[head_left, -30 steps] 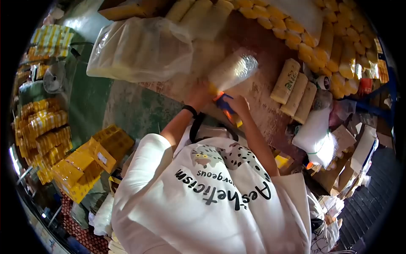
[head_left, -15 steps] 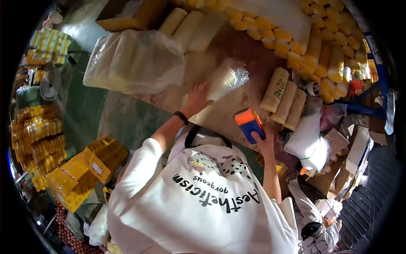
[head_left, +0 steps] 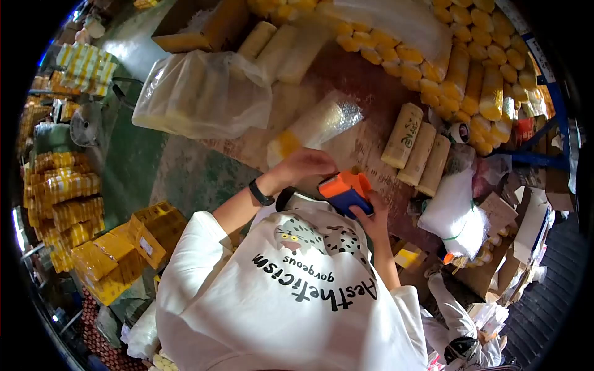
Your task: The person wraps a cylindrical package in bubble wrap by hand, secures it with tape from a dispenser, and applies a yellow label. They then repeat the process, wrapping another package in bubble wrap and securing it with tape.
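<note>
My right hand [head_left: 374, 217] grips an orange-and-blue tape dispenser [head_left: 346, 193] in front of my chest. My left hand [head_left: 307, 164] is just left of the dispenser's orange end, fingers curled together; whether a strip of tape is between them cannot be made out. Beyond my left hand, a roll in clear bubble wrap [head_left: 325, 120] with a yellow end lies on the brown work surface [head_left: 346, 148]. To the right, several pale wrapped cylinders [head_left: 416, 151] lie side by side, one with dark writing.
A large clear plastic bag [head_left: 201, 93] of pale rolls lies at the far left, beside an open cardboard box [head_left: 198, 28]. Yellow-ended rolls [head_left: 461, 80] are stacked at the back right. Yellow-taped cartons [head_left: 120, 250] stand left. Another person [head_left: 461, 321] is at the lower right.
My left hand has drawn back from the bubble-wrapped roll toward the tape dispenser. My right hand has brought the dispenser left and tilted it toward my left hand.
</note>
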The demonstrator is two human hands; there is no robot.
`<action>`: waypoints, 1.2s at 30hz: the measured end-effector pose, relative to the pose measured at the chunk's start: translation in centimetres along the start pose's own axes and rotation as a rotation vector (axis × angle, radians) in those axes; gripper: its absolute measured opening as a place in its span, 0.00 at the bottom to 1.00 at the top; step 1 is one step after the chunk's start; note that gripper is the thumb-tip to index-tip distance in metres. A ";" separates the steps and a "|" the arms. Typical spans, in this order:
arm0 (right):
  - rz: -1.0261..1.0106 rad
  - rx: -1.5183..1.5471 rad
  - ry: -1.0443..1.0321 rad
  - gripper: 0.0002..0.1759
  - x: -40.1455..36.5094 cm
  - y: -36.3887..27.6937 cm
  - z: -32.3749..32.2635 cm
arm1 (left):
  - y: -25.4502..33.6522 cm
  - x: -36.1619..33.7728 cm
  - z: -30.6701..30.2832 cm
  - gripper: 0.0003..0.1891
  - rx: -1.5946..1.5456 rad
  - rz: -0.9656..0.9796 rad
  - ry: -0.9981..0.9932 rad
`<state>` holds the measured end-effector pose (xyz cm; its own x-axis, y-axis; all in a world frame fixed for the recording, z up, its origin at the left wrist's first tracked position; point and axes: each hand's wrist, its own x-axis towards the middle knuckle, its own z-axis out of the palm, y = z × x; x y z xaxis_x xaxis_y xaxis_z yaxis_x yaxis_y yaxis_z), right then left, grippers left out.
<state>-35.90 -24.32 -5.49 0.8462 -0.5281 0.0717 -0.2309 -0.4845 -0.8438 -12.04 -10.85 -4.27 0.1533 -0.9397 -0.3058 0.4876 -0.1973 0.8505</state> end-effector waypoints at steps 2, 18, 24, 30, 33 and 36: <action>-0.013 -0.014 -0.027 0.26 0.3 0.1 0.2 | -1.1 0.3 -0.8 0.09 -0.121 -0.047 0.014; 0.532 -0.058 -0.131 0.33 11.7 3.8 2.3 | -4.1 15.8 -14.6 0.07 0.421 0.010 0.469; 0.585 -0.120 -0.156 0.33 13.7 7.7 5.1 | -4.8 15.6 -13.1 0.12 0.908 0.065 0.633; 0.594 -0.114 -0.127 0.31 13.9 9.4 5.8 | -9.7 11.1 -13.8 0.31 1.403 0.349 0.789; 0.575 -0.115 -0.159 0.30 14.4 9.2 5.6 | -10.9 8.2 -8.4 0.43 1.629 0.125 0.750; 0.558 -0.036 -0.165 0.28 14.0 8.4 4.9 | -10.6 7.6 -7.6 0.51 1.696 -0.123 0.672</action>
<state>-23.66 -32.33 -14.18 0.6544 -0.5961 -0.4651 -0.6775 -0.1891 -0.7108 -9.45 -13.80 -18.85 0.6760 -0.7254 -0.1294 -0.7103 -0.6882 0.1477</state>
